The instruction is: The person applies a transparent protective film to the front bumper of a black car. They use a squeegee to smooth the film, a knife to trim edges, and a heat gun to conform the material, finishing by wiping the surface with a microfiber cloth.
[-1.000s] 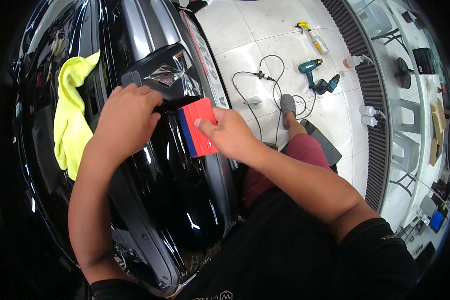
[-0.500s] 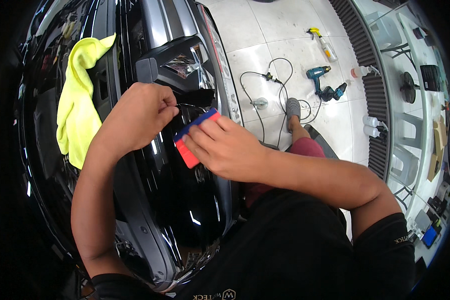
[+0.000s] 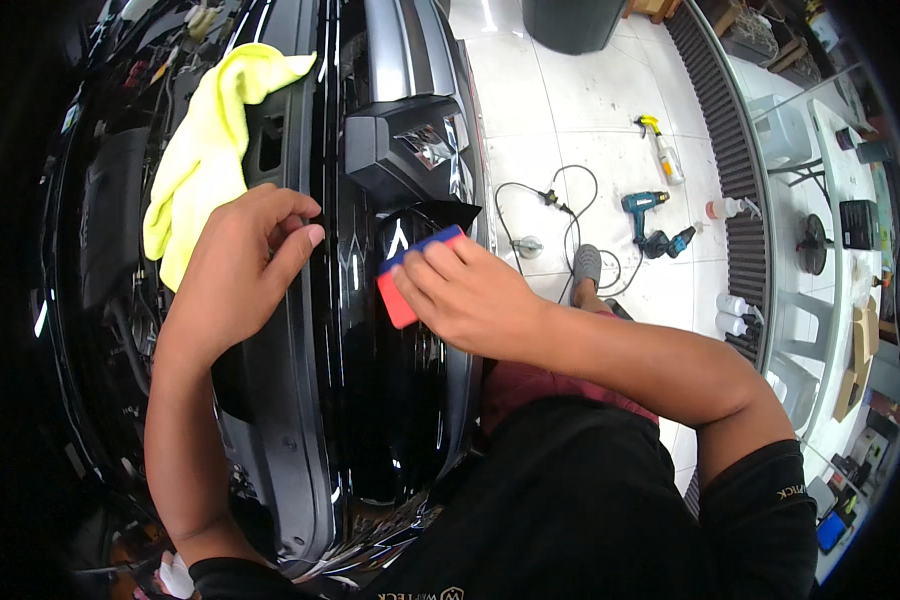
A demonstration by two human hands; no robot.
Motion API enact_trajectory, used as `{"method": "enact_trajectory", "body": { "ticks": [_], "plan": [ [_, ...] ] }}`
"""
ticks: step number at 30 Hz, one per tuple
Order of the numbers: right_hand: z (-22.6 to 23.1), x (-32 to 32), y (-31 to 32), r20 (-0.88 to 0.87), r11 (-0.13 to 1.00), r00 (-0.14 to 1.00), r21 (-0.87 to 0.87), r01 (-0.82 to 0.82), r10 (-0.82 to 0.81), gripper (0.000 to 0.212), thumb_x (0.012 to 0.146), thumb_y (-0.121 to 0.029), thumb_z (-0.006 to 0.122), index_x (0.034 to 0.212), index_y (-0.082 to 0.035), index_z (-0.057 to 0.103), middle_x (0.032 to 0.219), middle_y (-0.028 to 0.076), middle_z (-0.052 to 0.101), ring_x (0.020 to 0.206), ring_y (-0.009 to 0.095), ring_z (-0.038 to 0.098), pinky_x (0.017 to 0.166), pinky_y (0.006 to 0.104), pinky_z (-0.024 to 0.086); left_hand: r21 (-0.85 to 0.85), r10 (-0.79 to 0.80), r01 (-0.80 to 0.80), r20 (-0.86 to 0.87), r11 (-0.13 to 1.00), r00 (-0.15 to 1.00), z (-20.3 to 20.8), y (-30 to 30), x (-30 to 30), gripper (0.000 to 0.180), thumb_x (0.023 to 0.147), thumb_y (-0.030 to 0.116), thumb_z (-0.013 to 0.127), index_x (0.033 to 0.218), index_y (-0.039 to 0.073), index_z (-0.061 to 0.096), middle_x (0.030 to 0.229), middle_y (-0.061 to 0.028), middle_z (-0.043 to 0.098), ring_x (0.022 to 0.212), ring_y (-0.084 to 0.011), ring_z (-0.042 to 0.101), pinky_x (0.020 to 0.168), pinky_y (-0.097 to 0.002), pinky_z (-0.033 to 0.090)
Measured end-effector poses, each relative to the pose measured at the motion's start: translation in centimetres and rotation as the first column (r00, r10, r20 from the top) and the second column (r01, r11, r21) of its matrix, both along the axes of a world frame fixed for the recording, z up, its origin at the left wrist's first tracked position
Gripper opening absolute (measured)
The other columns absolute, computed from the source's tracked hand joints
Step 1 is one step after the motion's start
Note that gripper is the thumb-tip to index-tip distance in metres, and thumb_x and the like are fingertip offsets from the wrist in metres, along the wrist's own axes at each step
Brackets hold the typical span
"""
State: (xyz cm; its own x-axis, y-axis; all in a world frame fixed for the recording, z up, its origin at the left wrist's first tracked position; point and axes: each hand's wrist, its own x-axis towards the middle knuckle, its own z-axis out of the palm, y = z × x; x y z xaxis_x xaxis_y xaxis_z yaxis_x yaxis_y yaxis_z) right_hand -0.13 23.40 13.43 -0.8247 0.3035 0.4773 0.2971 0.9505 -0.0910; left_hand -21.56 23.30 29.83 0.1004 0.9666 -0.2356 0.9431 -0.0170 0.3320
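Your red squeegee [image 3: 402, 290] with its blue edge lies flat on the glossy black car front [image 3: 390, 420], just below the grille emblem, and it has slid up and left from where it sat a second ago, so the stroke seems to be moving across the panel. Your right hand [image 3: 465, 295] pinches it, fingers curled over the top. Your left hand [image 3: 235, 265] presses beside it, fingers bent. A yellow cloth [image 3: 205, 150] lies further up; a cordless drill [image 3: 645, 215] rests on the floor.
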Motion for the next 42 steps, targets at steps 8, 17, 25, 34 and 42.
{"method": "enact_trajectory", "body": {
  "ticks": [8,17,25,34,42],
  "plan": [
    [1.3,-0.8,2.1,-0.031,0.996,0.996,0.036,0.083,-0.082,0.041,0.08,-0.017,0.059,0.114,0.005,0.066,0.097,0.01,0.058,0.085,0.022,0.051,0.071,0.0339,0.041,0.094,0.055,-0.057,0.02,0.994,0.998,2.8,-6.8,-0.2,0.021,0.091,0.009,0.066,0.108,-0.004,0.066,0.087,-0.0139,0.062,0.078,-0.0228,0.06,0.066,-0.034,0.047],
    [1.7,-2.2,3.6,0.085,0.998,0.996,0.042,0.037,-0.04,0.035,0.078,-0.015,0.061,0.108,0.002,0.065,0.092,0.008,0.055,0.089,0.023,0.054,0.073,0.0322,0.045,0.29,0.085,-0.06,-0.076,0.955,0.994,3.0,-13.3,0.9,0.025,0.087,0.005,0.069,0.11,-0.003,0.065,0.102,-0.0184,0.062,0.093,-0.036,0.062,0.082,-0.0387,0.049],
    [0.4,0.2,0.2,-0.029,0.993,0.994,-0.058,-0.103,0.101,0.032,0.077,-0.015,0.062,0.103,0.003,0.065,0.092,0.012,0.058,0.088,0.027,0.056,0.069,0.0368,0.048,0.441,0.517,-0.53,0.16,0.724,0.841,2.8,-20.0,1.4,0.022,0.088,0.004,0.068,0.107,-0.005,0.066,0.099,-0.0153,0.063,0.089,-0.0258,0.062,0.081,-0.0328,0.049],
    [1.7,7.0,10.5,-0.062,0.728,0.976,-0.677,0.113,-0.209,0.023,0.094,-0.021,0.058,0.096,0.001,0.068,0.088,0.022,0.064,0.088,0.039,0.064,0.077,0.0469,0.051,0.654,0.579,-0.422,-0.029,0.627,0.815,-1.9,-8.7,3.2,0.03,0.089,0.013,0.068,0.115,-0.002,0.065,0.118,-0.0198,0.062,0.111,-0.0384,0.059,0.097,-0.0421,0.047],
    [-6.2,26.7,9.6,0.252,0.43,0.955,-0.853,0.296,-0.157,0.037,0.096,-0.034,0.063,0.096,0.003,0.065,0.081,0.021,0.065,0.077,0.036,0.065,0.071,0.0434,0.051,0.659,0.794,-0.48,-0.326,0.58,0.513,-3.5,4.6,-4.8,0.072,0.089,0.035,0.072,0.15,0.011,0.042,0.151,-0.0184,0.042,0.136,-0.0379,0.042,0.11,-0.0541,0.037]
  ]
}}
